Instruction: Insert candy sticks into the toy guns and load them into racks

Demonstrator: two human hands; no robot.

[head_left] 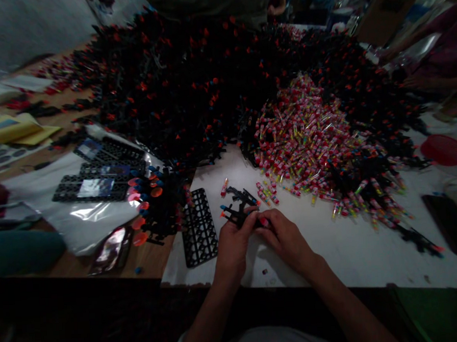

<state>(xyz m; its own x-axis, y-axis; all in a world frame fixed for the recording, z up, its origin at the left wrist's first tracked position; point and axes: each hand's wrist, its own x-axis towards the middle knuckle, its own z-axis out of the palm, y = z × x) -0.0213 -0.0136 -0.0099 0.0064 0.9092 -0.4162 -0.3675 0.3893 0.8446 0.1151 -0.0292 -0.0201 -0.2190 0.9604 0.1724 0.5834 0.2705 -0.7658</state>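
Both hands meet over the white board (332, 257) at the table's front. My left hand (232, 247) is closed around a small black toy gun (234, 215) with blue and orange bits at its tip. My right hand (283, 237) is closed at the gun's rear end, its fingers pinching a small tube with a red end (264, 222), mostly hidden by the fingers. Just beyond lies a second black toy gun (242, 195), with a single pink-labelled tube (224, 187) beside it. Several more tubes (267, 193) lie to the right of that gun.
A black lattice tray (199, 228) lies left of my hands, beside a row of toy guns with orange discs (157, 205). Piles of labelled tubes (306, 131) and black toy guns (178, 87) fill the back. A phone (451, 225) and red bowl (446, 149) sit right.
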